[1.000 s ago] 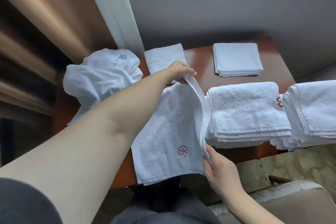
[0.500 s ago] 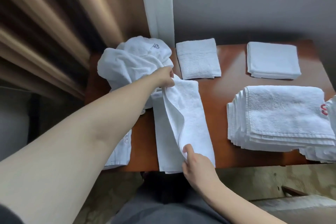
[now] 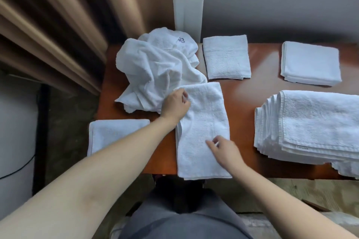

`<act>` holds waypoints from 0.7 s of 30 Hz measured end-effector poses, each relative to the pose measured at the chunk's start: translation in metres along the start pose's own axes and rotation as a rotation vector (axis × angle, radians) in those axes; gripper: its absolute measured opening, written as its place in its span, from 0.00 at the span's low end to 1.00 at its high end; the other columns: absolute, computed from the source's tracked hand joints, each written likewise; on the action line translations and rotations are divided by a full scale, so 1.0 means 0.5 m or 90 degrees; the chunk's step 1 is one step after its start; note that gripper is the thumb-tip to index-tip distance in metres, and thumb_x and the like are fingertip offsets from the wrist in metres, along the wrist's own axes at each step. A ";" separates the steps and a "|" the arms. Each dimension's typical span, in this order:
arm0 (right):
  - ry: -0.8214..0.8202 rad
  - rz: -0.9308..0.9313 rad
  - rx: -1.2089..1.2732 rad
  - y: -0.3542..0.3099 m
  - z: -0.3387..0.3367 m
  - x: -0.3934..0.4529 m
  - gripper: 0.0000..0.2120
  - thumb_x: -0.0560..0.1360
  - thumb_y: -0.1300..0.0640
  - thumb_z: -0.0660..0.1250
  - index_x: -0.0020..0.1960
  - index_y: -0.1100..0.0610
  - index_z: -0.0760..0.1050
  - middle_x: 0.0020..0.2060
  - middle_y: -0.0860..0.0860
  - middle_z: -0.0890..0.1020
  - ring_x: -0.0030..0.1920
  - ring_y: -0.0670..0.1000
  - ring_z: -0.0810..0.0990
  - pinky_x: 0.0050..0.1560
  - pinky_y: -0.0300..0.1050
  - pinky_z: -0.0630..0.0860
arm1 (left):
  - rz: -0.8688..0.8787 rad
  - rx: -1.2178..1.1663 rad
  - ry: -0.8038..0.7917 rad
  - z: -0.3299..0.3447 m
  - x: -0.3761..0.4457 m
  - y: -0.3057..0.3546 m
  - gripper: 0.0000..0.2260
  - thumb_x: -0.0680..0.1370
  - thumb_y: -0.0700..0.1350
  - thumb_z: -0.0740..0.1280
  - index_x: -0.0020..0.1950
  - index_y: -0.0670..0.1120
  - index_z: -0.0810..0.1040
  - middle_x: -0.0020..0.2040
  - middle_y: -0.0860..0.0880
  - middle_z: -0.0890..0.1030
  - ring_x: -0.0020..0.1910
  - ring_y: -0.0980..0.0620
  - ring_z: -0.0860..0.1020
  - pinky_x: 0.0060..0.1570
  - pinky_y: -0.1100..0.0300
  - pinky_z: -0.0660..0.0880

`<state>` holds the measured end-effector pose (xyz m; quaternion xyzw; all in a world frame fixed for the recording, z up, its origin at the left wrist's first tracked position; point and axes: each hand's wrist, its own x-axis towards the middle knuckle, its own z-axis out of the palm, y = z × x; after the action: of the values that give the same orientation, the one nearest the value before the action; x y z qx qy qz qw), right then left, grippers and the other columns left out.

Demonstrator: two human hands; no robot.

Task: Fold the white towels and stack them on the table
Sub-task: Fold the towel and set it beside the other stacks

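A white towel (image 3: 204, 132), folded into a long narrow strip, lies on the brown table (image 3: 244, 99) in front of me, its near end hanging over the front edge. My left hand (image 3: 175, 104) sits at the strip's far left corner, fingers curled on the cloth. My right hand (image 3: 223, 148) rests on the near half, fingers stretched out towards the left. A crumpled heap of unfolded white towels (image 3: 155, 70) lies at the far left, touching the strip's far end.
A tall stack of folded towels (image 3: 314, 124) fills the right side. Single folded towels lie at the far middle (image 3: 226, 58), the far right (image 3: 310, 64) and the front left edge (image 3: 116, 134). Brown curtains (image 3: 58, 25) hang left of the table.
The towel's right side has been brought over to the left and laid down, making a flat narrow strip. My right hand has moved from the near edge onto the towel's top.
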<state>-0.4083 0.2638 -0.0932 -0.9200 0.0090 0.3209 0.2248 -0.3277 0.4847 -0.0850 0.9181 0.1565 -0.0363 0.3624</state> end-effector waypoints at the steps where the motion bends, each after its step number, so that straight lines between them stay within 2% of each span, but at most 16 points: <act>1: 0.042 0.016 0.026 0.016 -0.015 0.027 0.16 0.80 0.40 0.62 0.52 0.53 0.75 0.46 0.51 0.83 0.42 0.50 0.80 0.40 0.47 0.75 | -0.065 -0.036 -0.002 0.020 -0.032 -0.008 0.07 0.75 0.43 0.69 0.51 0.45 0.77 0.44 0.50 0.77 0.48 0.44 0.78 0.42 0.55 0.70; 5: 0.110 0.075 0.065 0.060 -0.041 0.114 0.19 0.80 0.44 0.64 0.61 0.58 0.74 0.54 0.53 0.79 0.48 0.51 0.77 0.44 0.49 0.73 | -0.301 -0.019 -0.022 0.091 -0.120 -0.048 0.27 0.70 0.57 0.78 0.58 0.45 0.71 0.58 0.46 0.76 0.57 0.45 0.76 0.48 0.56 0.68; 8: 0.069 0.126 0.110 0.070 -0.036 0.159 0.23 0.79 0.42 0.65 0.64 0.59 0.71 0.56 0.53 0.78 0.50 0.53 0.77 0.43 0.48 0.71 | -0.341 0.019 -0.030 0.114 -0.139 -0.073 0.34 0.69 0.57 0.79 0.66 0.44 0.69 0.64 0.45 0.73 0.62 0.44 0.75 0.54 0.53 0.72; 11: 0.032 0.165 0.261 0.069 -0.028 0.185 0.22 0.78 0.42 0.68 0.62 0.57 0.71 0.50 0.48 0.79 0.46 0.50 0.78 0.38 0.45 0.70 | -0.382 0.014 -0.036 0.118 -0.135 -0.083 0.34 0.69 0.55 0.79 0.68 0.44 0.69 0.65 0.44 0.73 0.63 0.44 0.75 0.55 0.51 0.74; 14: 0.017 0.196 0.411 0.067 -0.020 0.197 0.17 0.76 0.48 0.72 0.58 0.58 0.74 0.48 0.50 0.81 0.42 0.48 0.80 0.37 0.44 0.73 | -0.414 -0.010 -0.074 0.117 -0.119 -0.088 0.31 0.69 0.54 0.80 0.64 0.43 0.71 0.61 0.45 0.76 0.59 0.45 0.77 0.48 0.53 0.73; 17: -0.016 0.213 0.480 0.076 -0.012 0.200 0.12 0.76 0.54 0.73 0.55 0.61 0.79 0.49 0.55 0.85 0.45 0.54 0.84 0.45 0.48 0.82 | -0.451 -0.037 -0.137 0.115 -0.098 -0.095 0.27 0.70 0.54 0.80 0.59 0.40 0.76 0.57 0.46 0.80 0.56 0.46 0.80 0.46 0.55 0.75; 21: -0.036 0.215 0.513 0.082 -0.015 0.195 0.07 0.77 0.55 0.71 0.51 0.58 0.80 0.50 0.55 0.85 0.48 0.55 0.85 0.53 0.51 0.82 | -0.435 -0.038 -0.163 0.127 -0.089 -0.088 0.21 0.71 0.51 0.77 0.56 0.40 0.77 0.52 0.48 0.79 0.54 0.46 0.79 0.45 0.55 0.75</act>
<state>-0.3330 0.2360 -0.1628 -0.7353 0.2778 0.3488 0.5104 -0.3805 0.4605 -0.1522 0.7897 0.4087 -0.2651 0.3729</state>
